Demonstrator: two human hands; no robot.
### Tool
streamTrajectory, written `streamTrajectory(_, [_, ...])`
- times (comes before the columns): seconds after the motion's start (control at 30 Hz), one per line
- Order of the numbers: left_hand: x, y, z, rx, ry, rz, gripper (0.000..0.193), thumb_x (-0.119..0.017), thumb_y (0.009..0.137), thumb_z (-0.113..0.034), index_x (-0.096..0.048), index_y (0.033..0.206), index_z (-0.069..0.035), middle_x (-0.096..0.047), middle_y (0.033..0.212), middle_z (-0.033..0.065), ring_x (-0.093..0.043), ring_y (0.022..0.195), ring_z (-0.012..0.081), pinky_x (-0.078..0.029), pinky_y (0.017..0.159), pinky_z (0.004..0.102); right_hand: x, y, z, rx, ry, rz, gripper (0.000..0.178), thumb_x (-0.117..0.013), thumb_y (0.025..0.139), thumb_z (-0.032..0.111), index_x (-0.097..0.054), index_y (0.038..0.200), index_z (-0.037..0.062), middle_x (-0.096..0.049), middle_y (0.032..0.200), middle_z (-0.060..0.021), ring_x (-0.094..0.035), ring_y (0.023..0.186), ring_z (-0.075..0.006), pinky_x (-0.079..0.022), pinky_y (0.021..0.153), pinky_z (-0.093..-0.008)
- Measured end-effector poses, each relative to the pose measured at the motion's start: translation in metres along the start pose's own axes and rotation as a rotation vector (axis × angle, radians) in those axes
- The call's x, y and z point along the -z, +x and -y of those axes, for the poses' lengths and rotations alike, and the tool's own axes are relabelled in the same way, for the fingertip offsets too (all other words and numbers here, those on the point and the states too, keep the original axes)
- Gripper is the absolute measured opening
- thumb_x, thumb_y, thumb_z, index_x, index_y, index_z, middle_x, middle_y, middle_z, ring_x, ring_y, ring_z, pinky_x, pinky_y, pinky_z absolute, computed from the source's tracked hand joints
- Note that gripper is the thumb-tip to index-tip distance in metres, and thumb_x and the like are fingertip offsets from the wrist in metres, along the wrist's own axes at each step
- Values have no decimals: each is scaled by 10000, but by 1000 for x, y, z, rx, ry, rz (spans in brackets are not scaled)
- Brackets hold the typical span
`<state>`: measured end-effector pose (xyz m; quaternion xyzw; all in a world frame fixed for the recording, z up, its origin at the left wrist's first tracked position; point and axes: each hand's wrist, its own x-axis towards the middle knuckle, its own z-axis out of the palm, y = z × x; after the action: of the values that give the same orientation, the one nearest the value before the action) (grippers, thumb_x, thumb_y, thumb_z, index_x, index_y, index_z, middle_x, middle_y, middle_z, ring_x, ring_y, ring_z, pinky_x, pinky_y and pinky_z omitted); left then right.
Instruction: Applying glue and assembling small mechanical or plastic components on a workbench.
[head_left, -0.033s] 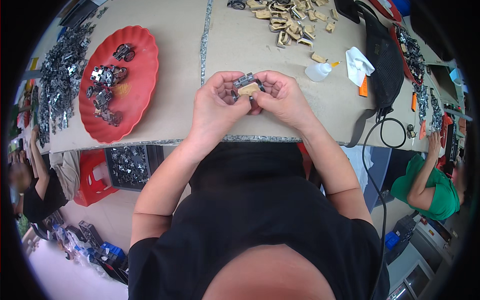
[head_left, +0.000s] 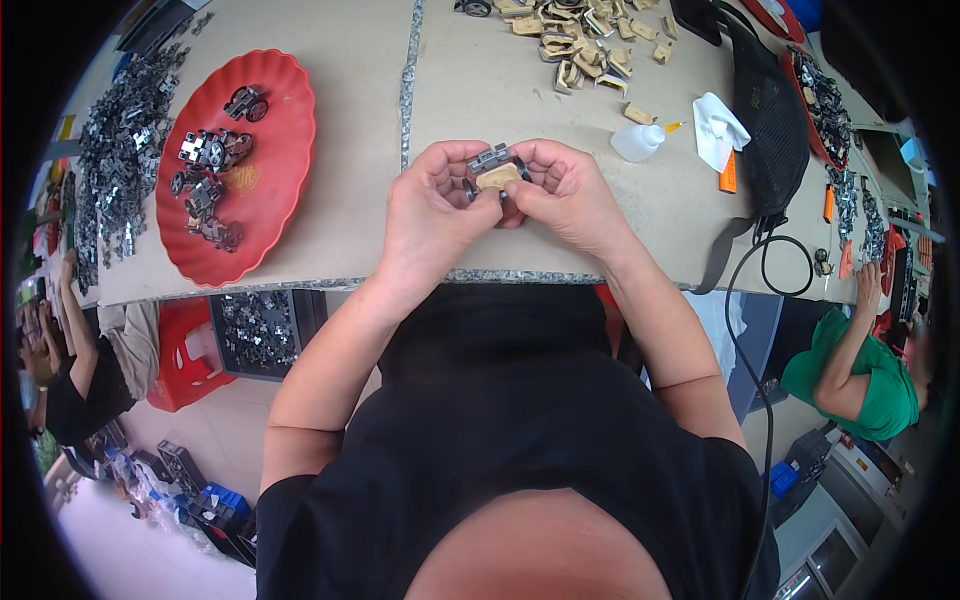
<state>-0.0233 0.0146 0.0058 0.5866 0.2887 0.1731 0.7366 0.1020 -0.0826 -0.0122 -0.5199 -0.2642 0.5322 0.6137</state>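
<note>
Both hands meet over the near part of the table. Between them is a small toy vehicle chassis (head_left: 490,158), dark grey with black wheels, and a tan U-shaped piece (head_left: 497,178) lies against it. My left hand (head_left: 437,205) is closed, gripping the chassis from its left side, the thumb by the tan piece. From the other side my right hand (head_left: 562,195) is closed on the same chassis, its thumb pressing on the tan piece. My fingers hide the underside of the chassis.
To the left stands a red scalloped plate (head_left: 293,185) with several wheeled chassis; beyond it lies a heap of dark metal parts (head_left: 120,150). Tan pieces (head_left: 580,45) are piled at the back. A white squeeze bottle (head_left: 637,143), tissue (head_left: 718,128) and black bag (head_left: 768,120) sit right. Other people work at both sides.
</note>
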Motion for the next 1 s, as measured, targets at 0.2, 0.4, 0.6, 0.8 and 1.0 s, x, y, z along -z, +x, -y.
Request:
streamTrajectory(0.2, [2, 5, 5, -7, 3, 15, 377, -592, 756, 46, -477, 1115, 57, -575, 974, 95, -571, 859, 101, -479, 775, 222, 1, 3, 0, 16, -65, -36, 239, -553, 815, 1, -510, 1044, -55, -608, 928, -82, -598, 761, -96, -543, 622, -234])
streamTrajectory(0.4, [-3, 6, 7, -96, -62, -26, 347, -588, 756, 57, -473, 1083, 65, -573, 919, 107, -597, 768, 111, -520, 693, 220, 3, 5, -2, 74, -5, -38, 231, -533, 823, -12, -504, 1049, -46, -601, 945, -77, -592, 778, -92, -535, 666, -237])
streamTrajectory(0.6, [-8, 6, 23, -300, 29, -127, 316, -606, 752, 15, -493, 1047, 21, -578, 909, 88, -595, 753, 101, -508, 662, 229, -5, 3, -7, 178, -33, -87, 249, -509, 829, -31, -492, 1078, -33, -591, 956, -63, -572, 807, -69, -493, 698, -211])
streamTrajectory(0.8, [16, 14, -1, -105, 163, 39, 215, -636, 736, -19, -560, 934, 16, -622, 779, 37, -591, 679, 75, -486, 624, 205, -6, 3, -5, 144, -50, -53, 261, -518, 828, -30, -498, 1088, -28, -589, 949, -46, -558, 808, -49, -474, 696, -191])
streamTrajectory(1.0, [17, 12, -4, -52, 242, 104, 224, -621, 768, 35, -570, 984, 62, -620, 879, 60, -571, 763, 50, -470, 677, 177, -4, 3, -9, 143, -43, -60, 253, -541, 818, -35, -511, 1069, -27, -592, 937, -43, -562, 802, -47, -469, 707, -183])
